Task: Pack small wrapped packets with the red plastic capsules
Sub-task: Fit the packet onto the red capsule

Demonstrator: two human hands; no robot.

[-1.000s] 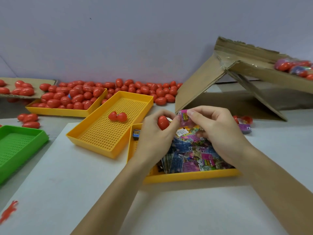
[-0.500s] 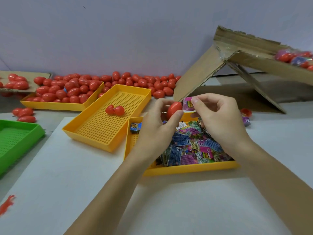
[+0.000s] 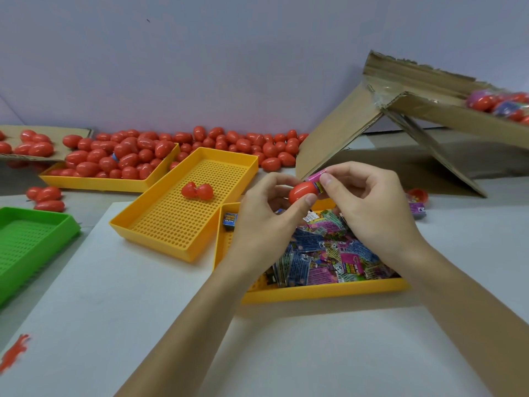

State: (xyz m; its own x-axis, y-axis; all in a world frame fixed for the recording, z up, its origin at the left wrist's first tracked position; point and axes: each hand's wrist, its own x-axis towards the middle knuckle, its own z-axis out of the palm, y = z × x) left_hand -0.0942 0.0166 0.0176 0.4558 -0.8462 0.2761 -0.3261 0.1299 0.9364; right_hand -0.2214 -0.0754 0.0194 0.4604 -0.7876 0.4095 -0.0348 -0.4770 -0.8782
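Note:
My left hand (image 3: 266, 213) grips a red capsule half (image 3: 300, 191) between thumb and fingers, its open end turned right. My right hand (image 3: 369, 204) pinches a pink wrapped packet (image 3: 316, 181) and holds its end against the capsule's mouth. Both hands hover above a yellow tray (image 3: 320, 292) heaped with several blue and pink packets (image 3: 329, 253). An opened red capsule (image 3: 197, 191) lies in the empty yellow perforated tray (image 3: 183, 224) to the left.
A third yellow tray (image 3: 94, 180) at the back left holds several red capsules, with more (image 3: 243, 144) spread along the wall. A green tray (image 3: 25, 242) sits at the left edge. A tilted cardboard box (image 3: 415, 116) stands at the back right.
Both hands have risen from the packet tray. The capsule half has turned sideways and the packet has come up against its open end.

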